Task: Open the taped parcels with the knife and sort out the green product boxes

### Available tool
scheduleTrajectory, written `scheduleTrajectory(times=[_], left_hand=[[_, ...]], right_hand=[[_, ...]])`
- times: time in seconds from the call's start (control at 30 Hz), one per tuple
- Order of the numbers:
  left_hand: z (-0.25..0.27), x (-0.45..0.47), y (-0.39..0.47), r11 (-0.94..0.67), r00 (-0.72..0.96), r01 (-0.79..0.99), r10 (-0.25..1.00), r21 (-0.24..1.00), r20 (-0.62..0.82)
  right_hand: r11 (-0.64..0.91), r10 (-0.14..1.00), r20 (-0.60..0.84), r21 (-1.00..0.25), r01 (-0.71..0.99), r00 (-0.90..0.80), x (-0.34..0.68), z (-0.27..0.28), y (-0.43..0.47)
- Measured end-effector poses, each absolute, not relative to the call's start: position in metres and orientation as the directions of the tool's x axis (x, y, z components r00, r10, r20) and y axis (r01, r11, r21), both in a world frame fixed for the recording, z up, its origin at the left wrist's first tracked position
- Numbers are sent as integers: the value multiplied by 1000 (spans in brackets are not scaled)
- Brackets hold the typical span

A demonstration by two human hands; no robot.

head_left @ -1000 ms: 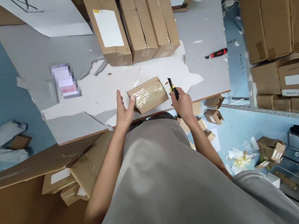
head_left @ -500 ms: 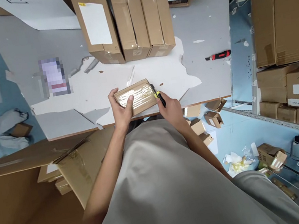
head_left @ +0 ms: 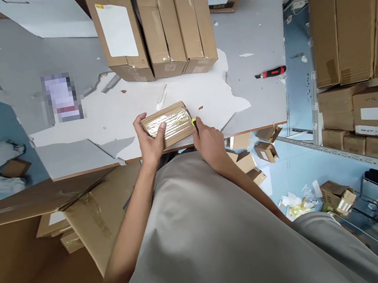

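My left hand [head_left: 151, 141] grips the left end of a small cardboard box [head_left: 173, 122], its thumb on the top face, which has shiny clear tape across it. The box lies tilted slightly, right end farther away, near the front edge of the table. In my right hand [head_left: 210, 140] is a box cutter [head_left: 195, 123] with a yellow and black handle. Its front end is at the right end of the box; whether the blade is in the cardboard cannot be seen. A second box cutter [head_left: 271, 72], red and black, lies on the table to the right.
Three upright cardboard boxes [head_left: 162, 29] stand at the back of the worn table [head_left: 253, 93]. A pixelated item [head_left: 62, 98] lies on the left. A large open carton [head_left: 21, 268] is at lower left, and stacked cartons [head_left: 352, 10] fill the right.
My right hand and the box cutter have moved down along the right end of the box, towards me. The left hand keeps its hold. The whole view has shifted slightly.
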State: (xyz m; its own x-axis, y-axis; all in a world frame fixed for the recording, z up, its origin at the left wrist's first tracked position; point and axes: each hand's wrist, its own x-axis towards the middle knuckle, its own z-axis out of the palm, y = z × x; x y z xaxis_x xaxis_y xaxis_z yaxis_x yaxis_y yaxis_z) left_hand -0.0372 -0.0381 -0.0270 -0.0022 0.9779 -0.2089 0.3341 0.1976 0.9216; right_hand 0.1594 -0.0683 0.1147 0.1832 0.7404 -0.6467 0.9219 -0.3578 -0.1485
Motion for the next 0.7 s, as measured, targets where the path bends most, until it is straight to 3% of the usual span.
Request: scheduleTrajectory(times=[0.7], left_hand=[[-26, -31, -38, 153, 34, 274, 985, 950, -168]], right_hand=[[-365, 710, -635, 36, 930, 303, 128, 119, -57]])
